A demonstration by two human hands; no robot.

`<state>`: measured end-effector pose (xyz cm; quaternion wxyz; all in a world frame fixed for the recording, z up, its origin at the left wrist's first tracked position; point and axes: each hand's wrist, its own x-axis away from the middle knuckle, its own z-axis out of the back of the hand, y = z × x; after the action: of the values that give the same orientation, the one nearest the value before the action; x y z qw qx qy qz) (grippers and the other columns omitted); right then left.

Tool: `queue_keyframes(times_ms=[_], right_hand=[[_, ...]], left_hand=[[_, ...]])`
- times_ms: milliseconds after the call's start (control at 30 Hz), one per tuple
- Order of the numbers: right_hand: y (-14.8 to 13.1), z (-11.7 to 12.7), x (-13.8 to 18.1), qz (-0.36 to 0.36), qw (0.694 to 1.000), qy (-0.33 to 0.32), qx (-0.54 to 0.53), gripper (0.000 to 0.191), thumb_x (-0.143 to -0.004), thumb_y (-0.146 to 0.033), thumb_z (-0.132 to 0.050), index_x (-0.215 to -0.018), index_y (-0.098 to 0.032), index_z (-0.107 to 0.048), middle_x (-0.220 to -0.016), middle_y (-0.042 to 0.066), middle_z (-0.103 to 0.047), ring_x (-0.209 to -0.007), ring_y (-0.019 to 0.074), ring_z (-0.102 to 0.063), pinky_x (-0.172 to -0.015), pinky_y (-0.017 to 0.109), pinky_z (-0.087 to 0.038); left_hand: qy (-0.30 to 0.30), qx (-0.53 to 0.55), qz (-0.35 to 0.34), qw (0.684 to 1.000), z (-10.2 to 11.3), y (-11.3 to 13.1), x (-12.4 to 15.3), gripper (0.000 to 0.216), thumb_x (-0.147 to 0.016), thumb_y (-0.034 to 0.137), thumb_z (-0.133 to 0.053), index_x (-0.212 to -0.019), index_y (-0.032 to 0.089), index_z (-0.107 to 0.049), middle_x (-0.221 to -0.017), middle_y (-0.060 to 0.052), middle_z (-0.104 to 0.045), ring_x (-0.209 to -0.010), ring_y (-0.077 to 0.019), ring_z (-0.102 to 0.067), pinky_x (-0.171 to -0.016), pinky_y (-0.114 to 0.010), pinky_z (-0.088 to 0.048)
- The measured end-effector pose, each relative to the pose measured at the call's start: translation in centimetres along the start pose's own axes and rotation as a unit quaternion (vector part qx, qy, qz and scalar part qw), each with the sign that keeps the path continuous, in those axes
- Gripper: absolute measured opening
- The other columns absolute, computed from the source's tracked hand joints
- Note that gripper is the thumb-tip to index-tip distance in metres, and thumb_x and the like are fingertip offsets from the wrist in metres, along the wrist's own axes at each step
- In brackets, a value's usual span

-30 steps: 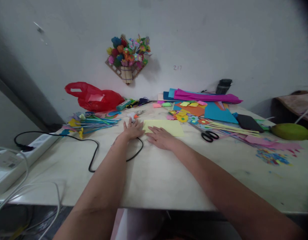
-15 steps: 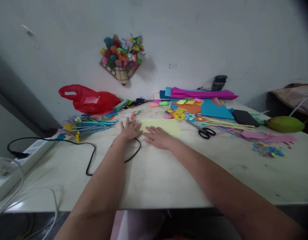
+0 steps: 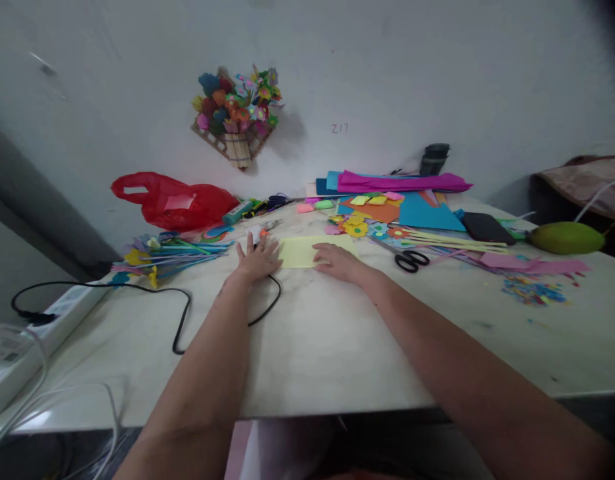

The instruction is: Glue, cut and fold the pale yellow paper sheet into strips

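A pale yellow sheet of paper (image 3: 297, 252) lies flat on the table in front of me. My left hand (image 3: 258, 261) rests at its left edge with the fingers spread, over a black cord. Across the right part of the sheet lies my right hand (image 3: 338, 262), fingers stretched out and slightly curved, covering its lower right corner. Just beyond my left hand is a glue gun (image 3: 264, 229), partly hidden by the fingers. Black-handled scissors (image 3: 411, 260) lie to the right of the paper.
On the left are a red plastic bag (image 3: 180, 203), paper flowers on stems (image 3: 174, 250) and a white power strip (image 3: 62, 320). Coloured sheets (image 3: 427, 212), flower cutouts (image 3: 356, 228), a phone (image 3: 487, 228), a mango (image 3: 567, 238) and paper scraps (image 3: 534, 291) lie to the right.
My right hand has slid to the right along the yellow paper, uncovering its middle. My left hand stays at the left edge. The view has shifted slightly.
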<state>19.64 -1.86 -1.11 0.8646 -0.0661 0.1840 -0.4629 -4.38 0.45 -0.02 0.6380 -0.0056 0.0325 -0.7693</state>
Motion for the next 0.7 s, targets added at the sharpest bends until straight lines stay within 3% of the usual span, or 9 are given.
queue_keyframes(times_ms=[133, 367, 533, 700], right_hand=[[0.2, -0.3, -0.4, -0.014, 0.999, 0.038, -0.035, 0.009, -0.076, -0.020, -0.059, -0.080, -0.016, -0.065, -0.116, 0.008, -0.055, -0.106, 0.0170, -0.051, -0.091, 0.027, -0.038], [0.1, -0.8, -1.0, -0.023, 0.998, 0.051, -0.028, 0.006, -0.073, -0.022, -0.062, -0.072, -0.018, -0.066, -0.110, 0.007, -0.058, -0.103, 0.0194, -0.051, -0.090, 0.031, -0.038], [0.2, -0.8, -1.1, -0.029, 0.998, 0.050, -0.023, 0.009, -0.074, -0.025, -0.062, -0.073, -0.018, -0.066, -0.110, 0.007, -0.059, -0.105, 0.0201, -0.050, -0.092, 0.031, -0.037], [0.4, -0.3, -1.0, -0.051, 0.998, 0.041, -0.007, 0.011, -0.074, -0.027, -0.061, -0.079, -0.019, -0.066, -0.119, 0.006, -0.054, -0.112, 0.0207, -0.045, -0.096, 0.032, -0.033]], left_hand=[[0.027, -0.007, -0.009, 1.000, 0.2, 0.4, 0.0, 0.064, -0.079, 0.056, -0.032, -0.138, 0.032, -0.023, -0.148, -0.002, -0.011, -0.132, -0.0334, 0.012, -0.098, -0.064, 0.002], [0.092, -0.010, -0.083, 0.992, 0.5, 3.7, 0.3, 0.060, -0.083, 0.055, -0.022, -0.135, 0.027, -0.034, -0.145, -0.002, -0.022, -0.134, -0.0291, 0.006, -0.102, -0.058, 0.008], [0.064, 0.001, -0.133, 0.989, -0.2, 5.5, 0.1, 0.059, -0.084, 0.055, -0.018, -0.135, 0.028, -0.033, -0.145, 0.000, -0.023, -0.135, -0.0260, 0.005, -0.103, -0.054, 0.008], [0.016, 0.018, -0.121, 0.992, -0.4, 5.8, -0.1, 0.058, -0.086, 0.051, -0.016, -0.138, 0.027, -0.026, -0.146, -0.002, -0.020, -0.134, -0.0270, 0.006, -0.104, -0.054, 0.004]])
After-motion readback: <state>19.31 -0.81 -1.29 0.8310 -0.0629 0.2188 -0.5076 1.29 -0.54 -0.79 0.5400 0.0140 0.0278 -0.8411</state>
